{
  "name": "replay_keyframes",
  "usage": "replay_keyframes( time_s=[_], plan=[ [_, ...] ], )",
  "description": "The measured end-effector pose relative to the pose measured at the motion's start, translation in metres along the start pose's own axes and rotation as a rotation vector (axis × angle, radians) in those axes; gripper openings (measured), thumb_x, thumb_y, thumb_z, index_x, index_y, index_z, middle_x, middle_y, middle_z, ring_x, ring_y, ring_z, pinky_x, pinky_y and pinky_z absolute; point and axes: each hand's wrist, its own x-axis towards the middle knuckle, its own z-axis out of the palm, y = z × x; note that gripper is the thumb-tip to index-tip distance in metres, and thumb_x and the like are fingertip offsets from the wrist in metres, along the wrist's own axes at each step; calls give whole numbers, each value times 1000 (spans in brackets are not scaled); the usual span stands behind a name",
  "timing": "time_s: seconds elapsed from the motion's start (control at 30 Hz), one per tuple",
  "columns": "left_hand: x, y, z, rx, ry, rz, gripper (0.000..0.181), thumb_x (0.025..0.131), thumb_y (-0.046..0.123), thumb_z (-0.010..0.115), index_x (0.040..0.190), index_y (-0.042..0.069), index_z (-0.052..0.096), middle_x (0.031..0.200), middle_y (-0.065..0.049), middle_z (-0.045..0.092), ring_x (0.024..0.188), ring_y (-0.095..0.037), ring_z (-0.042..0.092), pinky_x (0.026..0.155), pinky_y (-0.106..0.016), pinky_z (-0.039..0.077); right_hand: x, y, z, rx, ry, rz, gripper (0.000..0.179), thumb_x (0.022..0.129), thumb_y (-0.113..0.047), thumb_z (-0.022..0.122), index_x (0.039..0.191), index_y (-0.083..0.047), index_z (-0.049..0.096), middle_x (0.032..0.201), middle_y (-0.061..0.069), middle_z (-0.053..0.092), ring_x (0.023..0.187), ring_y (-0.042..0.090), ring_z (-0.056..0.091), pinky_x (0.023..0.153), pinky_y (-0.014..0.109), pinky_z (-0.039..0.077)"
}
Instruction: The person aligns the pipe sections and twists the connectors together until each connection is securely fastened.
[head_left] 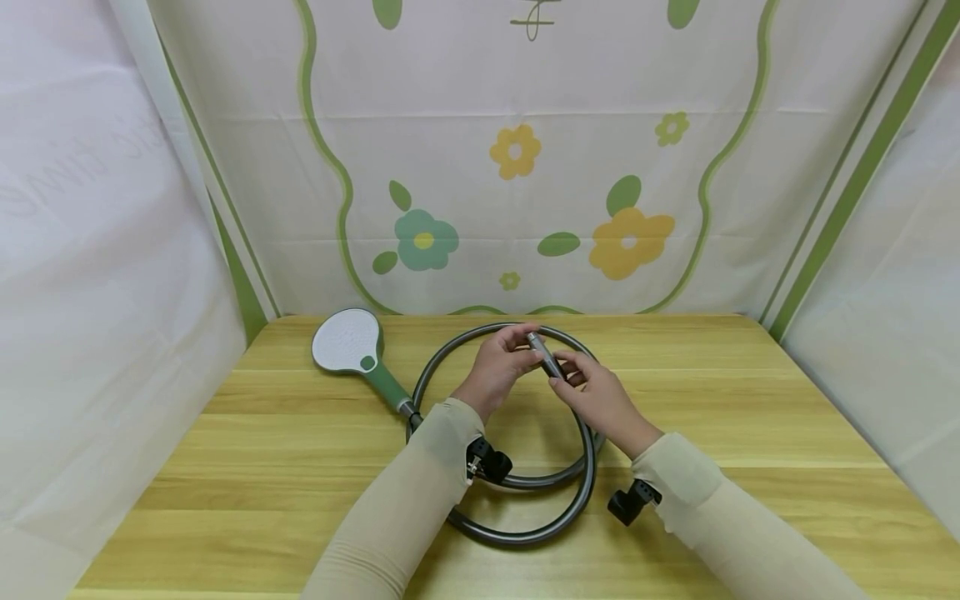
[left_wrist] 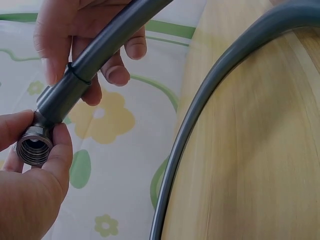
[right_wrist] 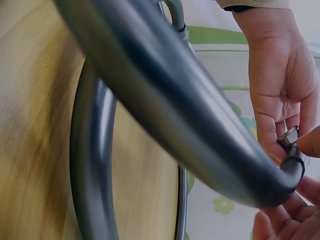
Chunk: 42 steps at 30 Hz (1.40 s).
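A dark grey shower hose (head_left: 517, 540) lies in loops on the table, one end raised between the two hands. My left hand (head_left: 495, 371) pinches the metal nut (left_wrist: 35, 145) at that end with thumb and fingers; its threaded opening faces the left wrist camera. Just behind the nut, my right hand (head_left: 603, 404) holds the hose's end sleeve (left_wrist: 64, 95) between thumb and fingers. Left of the hands rests a hand shower (head_left: 347, 340) with a white spray face and green handle (head_left: 386, 385), joined to the hose's other end.
The wooden table (head_left: 750, 517) carries the hose and hand shower. A white cloth backdrop (head_left: 450, 150) with printed flowers hangs behind it, and white cloth walls stand on both sides. Hose loops pass under the left forearm (head_left: 408, 500).
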Motion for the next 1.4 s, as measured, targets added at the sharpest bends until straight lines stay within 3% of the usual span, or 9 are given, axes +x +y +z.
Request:
replay_keyframes(
  time_s=[0.33,0.7,1.4],
  plan=[
    [-2,1,-1,-6,-1,4,43,91,-5,61,133,5,55,125,-14,56,105,-21,60,96,-36,50,-2,1,0,-102,55,-77,51,89,-21,71,133,-3,53,107,11,62,90,23,62,62,31,51],
    [0,-1,-1,5,-6,17,43,91,-6,61,133,5,55,122,-13,57,100,-19,61,95,-36,51,-3,-2,2,-127,77,-89,46,88,-19,72,129,-4,57,103,10,63,89,24,62,66,34,53],
    [-2,0,0,17,-1,22,43,91,-6,60,133,4,55,121,-13,57,101,-19,61,95,-36,51,-3,-3,4,-45,81,-65,35,92,-17,67,125,-6,60,97,9,66,84,21,61,60,30,51]
  ],
)
